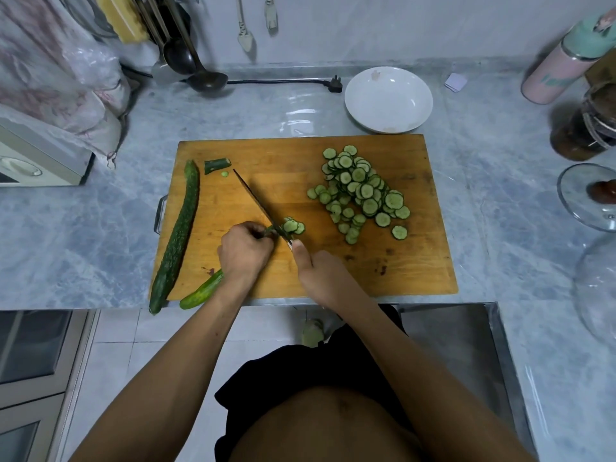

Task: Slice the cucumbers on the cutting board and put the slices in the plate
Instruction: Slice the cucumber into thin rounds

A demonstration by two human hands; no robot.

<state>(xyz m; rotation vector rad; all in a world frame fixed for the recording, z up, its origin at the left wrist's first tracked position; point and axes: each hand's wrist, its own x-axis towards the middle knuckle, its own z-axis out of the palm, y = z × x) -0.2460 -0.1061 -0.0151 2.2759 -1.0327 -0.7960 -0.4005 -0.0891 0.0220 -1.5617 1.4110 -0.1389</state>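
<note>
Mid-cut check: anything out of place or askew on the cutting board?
Yes. The whole cucumber and a smaller cucumber overhang the cutting board's near-left edge. Nothing else stands out.

Grey marbled counter (300,108) runs L to R along a pale tiled wall. Back L: black ladle (203,78) leaning vs. wall w/ other dark utensils, yellow sponge (116,18) hung above. Two pale spoon-type tools (245,35) hang on wall near centre. Black power cord w/ plug (334,84) lies along back edge. Far L: white appliance (36,161), partly under a crumpled plastic bag (66,81). R side: pink bottle w/ mint cap (563,58) lying tilted, dark glass jar w/ wire clasp (586,128) near it, glass lid (586,195) w/ dark knob in front. Small white paper scrap (455,82) at back R. Below counter: cabinet doors (30,361) L, tiled floor (133,345) centre.
</note>
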